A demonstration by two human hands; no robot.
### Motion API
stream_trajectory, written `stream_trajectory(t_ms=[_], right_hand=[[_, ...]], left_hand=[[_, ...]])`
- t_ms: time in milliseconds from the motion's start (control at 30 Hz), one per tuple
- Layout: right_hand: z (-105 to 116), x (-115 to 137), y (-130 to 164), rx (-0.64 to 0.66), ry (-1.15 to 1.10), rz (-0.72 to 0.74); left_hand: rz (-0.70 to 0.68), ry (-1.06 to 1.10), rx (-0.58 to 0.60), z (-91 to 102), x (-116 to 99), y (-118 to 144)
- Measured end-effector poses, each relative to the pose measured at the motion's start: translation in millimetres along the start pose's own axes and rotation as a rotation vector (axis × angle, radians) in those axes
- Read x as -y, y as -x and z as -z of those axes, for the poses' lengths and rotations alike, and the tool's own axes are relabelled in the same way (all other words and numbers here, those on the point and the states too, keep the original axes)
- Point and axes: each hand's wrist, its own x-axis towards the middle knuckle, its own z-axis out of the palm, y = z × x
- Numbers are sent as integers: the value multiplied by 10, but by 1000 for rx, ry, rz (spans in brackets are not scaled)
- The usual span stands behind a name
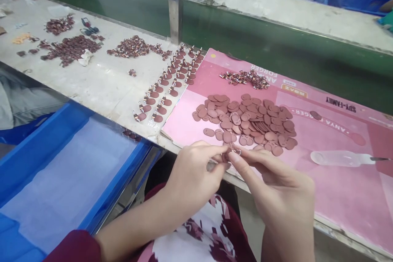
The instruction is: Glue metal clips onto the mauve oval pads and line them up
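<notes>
A small brown tag (226, 156) sits pinched between the fingertips of both hands, left hand (190, 176) and right hand (276, 188), at the tabletop's (101, 77) near edge. At twelve o'clock lies a tag pile (248, 120) on a pink mat (337, 188); at ten, finished rows (168, 86); at three, a bottle (340, 158); at eight, a blue bin (37, 147).
</notes>
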Motion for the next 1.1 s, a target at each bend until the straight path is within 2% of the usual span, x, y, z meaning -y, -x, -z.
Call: stream_trajectory(t_ms=[267,600,800,1100], right_hand=[[-18,6,27,-32,43,-14],[-41,-12,-18,-50,39,-128],[-45,-62,-72,-29,-23,-239],[-58,-80,-121,-28,6,-264]], left_hand=[[1,-70,-3,-24,-35,3],[23,-157,69,-31,-22,-50],[58,-75,106,-41,26,-129],[135,172,164,-66,120,-201]])
